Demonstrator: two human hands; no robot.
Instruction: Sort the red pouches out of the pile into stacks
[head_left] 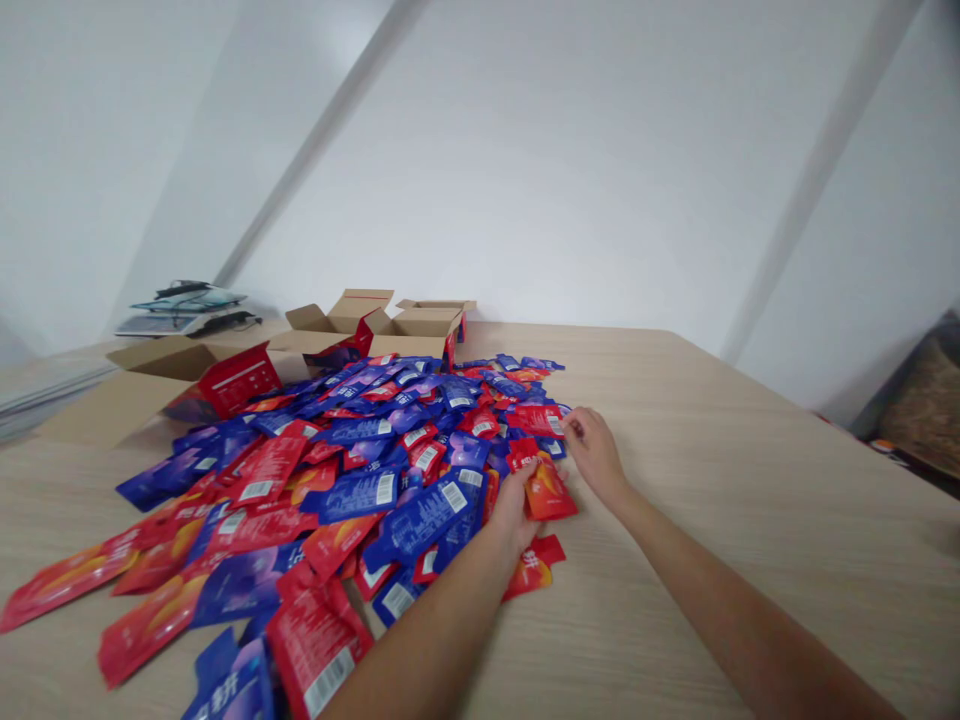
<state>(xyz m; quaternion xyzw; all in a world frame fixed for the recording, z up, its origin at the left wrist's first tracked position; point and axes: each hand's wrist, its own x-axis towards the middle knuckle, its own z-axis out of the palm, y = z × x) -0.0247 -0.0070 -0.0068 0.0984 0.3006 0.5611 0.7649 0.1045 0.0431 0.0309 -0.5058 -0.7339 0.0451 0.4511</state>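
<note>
My left hand is closed on a red and orange packet at the right edge of a big pile. A little farther off, the bent fingers of my right hand pinch the right end of another red packet, near its white barcode label. The fingertips there are small and partly hidden. Around both hands lie many flat pouches, some blue, others red. One more red and orange pouch rests on the table just below my left hand.
Open cardboard boxes stand behind the pile: one at the left, one in the middle and one farther right. Folders and cables are stacked at the back left. The wooden table meets a white wall.
</note>
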